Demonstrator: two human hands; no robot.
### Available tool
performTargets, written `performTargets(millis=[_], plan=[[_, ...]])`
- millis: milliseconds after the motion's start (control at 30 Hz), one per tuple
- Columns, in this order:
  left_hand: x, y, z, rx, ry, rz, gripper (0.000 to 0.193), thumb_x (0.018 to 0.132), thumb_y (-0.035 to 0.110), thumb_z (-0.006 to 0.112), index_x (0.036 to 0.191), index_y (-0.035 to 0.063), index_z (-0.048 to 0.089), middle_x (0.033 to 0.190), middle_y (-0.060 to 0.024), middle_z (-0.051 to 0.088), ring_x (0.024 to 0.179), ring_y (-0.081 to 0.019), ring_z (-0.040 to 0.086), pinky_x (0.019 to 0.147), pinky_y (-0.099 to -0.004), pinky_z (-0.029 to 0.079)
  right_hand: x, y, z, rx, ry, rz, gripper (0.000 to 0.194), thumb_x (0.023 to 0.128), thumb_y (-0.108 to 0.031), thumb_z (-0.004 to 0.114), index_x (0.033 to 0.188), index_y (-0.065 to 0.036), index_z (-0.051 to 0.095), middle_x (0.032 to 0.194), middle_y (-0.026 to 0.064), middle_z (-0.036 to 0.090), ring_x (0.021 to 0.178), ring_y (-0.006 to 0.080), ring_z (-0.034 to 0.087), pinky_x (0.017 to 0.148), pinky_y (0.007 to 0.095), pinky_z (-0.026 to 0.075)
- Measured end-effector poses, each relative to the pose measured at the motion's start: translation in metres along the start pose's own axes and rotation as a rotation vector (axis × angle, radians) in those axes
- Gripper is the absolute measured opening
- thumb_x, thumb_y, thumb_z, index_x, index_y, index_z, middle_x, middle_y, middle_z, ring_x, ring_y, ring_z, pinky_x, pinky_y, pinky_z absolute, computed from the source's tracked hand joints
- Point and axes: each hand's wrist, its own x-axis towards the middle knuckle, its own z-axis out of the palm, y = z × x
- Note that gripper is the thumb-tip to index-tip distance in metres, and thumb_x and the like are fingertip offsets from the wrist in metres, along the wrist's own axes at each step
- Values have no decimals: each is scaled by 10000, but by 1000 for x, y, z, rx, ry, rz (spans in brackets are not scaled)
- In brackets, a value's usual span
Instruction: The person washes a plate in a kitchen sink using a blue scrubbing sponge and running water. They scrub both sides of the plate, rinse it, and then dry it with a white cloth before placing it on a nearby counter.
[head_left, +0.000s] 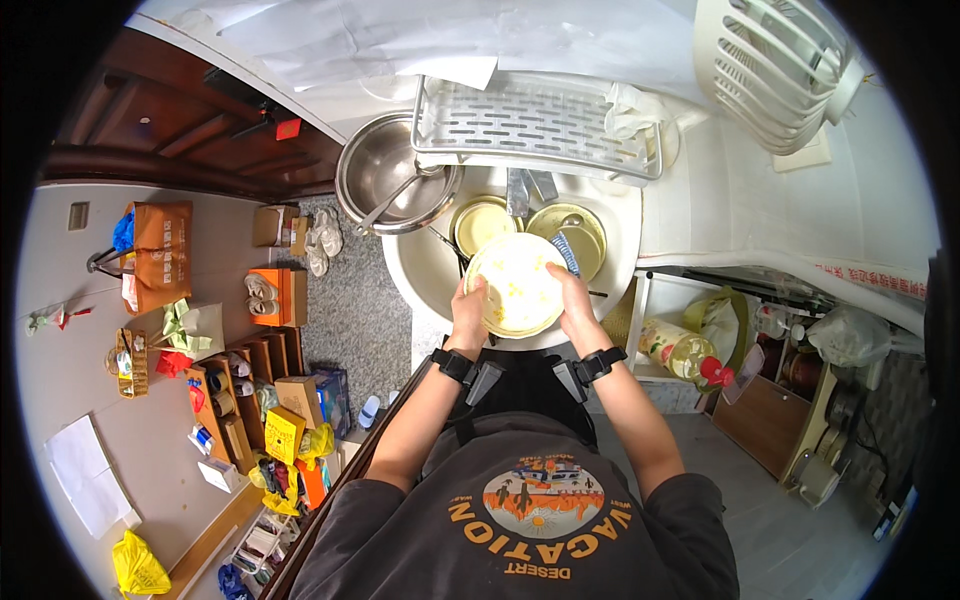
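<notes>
Over a white sink basin (405, 262), a pale plate (521, 285) with small yellow marks is held tilted between both hands. My left hand (469, 315) grips its left rim, thumb on top. On the right rim is my right hand (574, 296), its thumb also on the plate. A blue-and-white striped cloth (565, 253) sits by the right fingertips; whether they hold it is unclear. Behind the plate in the basin are a round cream-coloured dish (486, 226) and a larger bowl (546, 219) with a spoon (573, 220) and another dish inside.
A metal faucet (518, 193) stands at the basin's back, below a slotted drying rack (517, 120). Left of it, a steel pot (375, 161) holds a ladle (390, 201). To the right is a red-capped bottle (679, 349) of yellowish liquid. A white fan (780, 67) hangs at upper right.
</notes>
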Motion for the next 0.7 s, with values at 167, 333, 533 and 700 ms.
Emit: performTargets(millis=[167, 333, 533, 700], plan=[[-5, -6, 12, -60, 157, 148, 265, 999, 139, 507, 1230, 10, 531, 1091, -81, 637, 951, -183, 611, 835, -336, 513, -11, 17, 4, 135, 33, 24, 352, 899, -151, 616, 1199, 24, 562, 1187, 120, 625, 1084, 211, 607, 935, 343, 476], [-11, -20, 14, -165, 289, 5, 319, 1013, 95, 428, 1329, 51, 431, 1251, -125, 568, 1099, -258, 592, 932, -417, 508, -9, 33, 9, 124, 104, -106, 372, 912, -144, 627, 1229, 31, 542, 1177, 114, 628, 1073, 205, 609, 934, 345, 477], [-5, -1, -9, 113, -116, -112, 367, 1004, 150, 487, 1337, 4, 438, 1228, -127, 587, 1080, -242, 598, 925, -393, 511, 1, 5, -7, -83, 59, -34, 360, 925, -149, 612, 1238, 13, 538, 1127, 124, 639, 998, 186, 618, 883, 319, 488], [20, 22, -12, 273, -197, -54, 350, 979, 160, 549, 1272, -28, 513, 1106, -92, 642, 987, -160, 621, 843, -349, 527, 4, -20, -6, -297, -93, 70, 368, 905, -161, 632, 1209, 32, 556, 1122, 133, 658, 1009, 207, 650, 888, 342, 513]])
